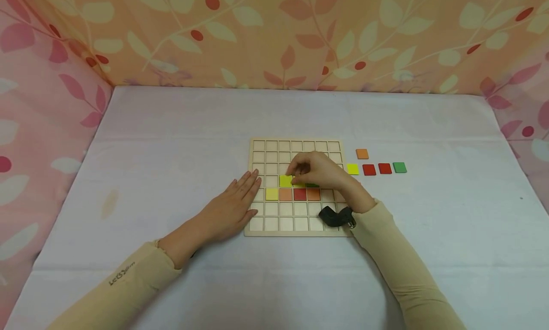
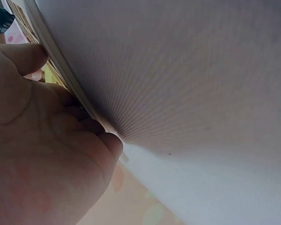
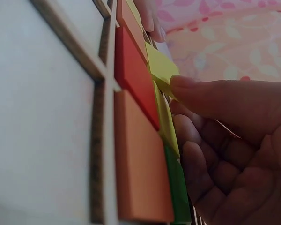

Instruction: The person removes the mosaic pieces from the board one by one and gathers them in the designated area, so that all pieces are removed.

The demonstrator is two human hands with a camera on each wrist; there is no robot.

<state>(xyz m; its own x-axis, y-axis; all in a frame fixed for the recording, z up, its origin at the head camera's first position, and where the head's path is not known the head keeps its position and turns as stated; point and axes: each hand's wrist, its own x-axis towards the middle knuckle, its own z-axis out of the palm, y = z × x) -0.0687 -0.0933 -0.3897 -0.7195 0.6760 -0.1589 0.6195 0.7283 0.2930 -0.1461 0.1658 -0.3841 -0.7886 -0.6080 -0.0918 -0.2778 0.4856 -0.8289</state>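
A wooden grid board [image 1: 300, 234] lies on the table. My left hand [image 1: 231, 206] rests with straight fingers on its left edge; in the left wrist view the palm [image 2: 51, 140] lies against the rim. Between thumb and fingers, my right hand [image 1: 319, 170] pinches a yellow square tile [image 3: 160, 65], tilted over a cell in the upper row of tiles. Beside it in that row sit another yellow tile [image 3: 166, 119] and a green tile [image 3: 177, 187], both partly hidden. The row below holds a yellow tile [image 1: 272, 194], two orange tiles [image 1: 285, 195] and a red tile [image 1: 300, 194].
Right of the board lie loose tiles: an orange one [image 1: 362, 154], a yellow one [image 1: 353, 169], two red ones [image 1: 369, 169] and a green one [image 1: 400, 167]. A black wrist device [image 1: 335, 216] hangs over the board's lower right. Patterned curtains [image 1: 257, 39] border the white table [image 1: 171, 130].
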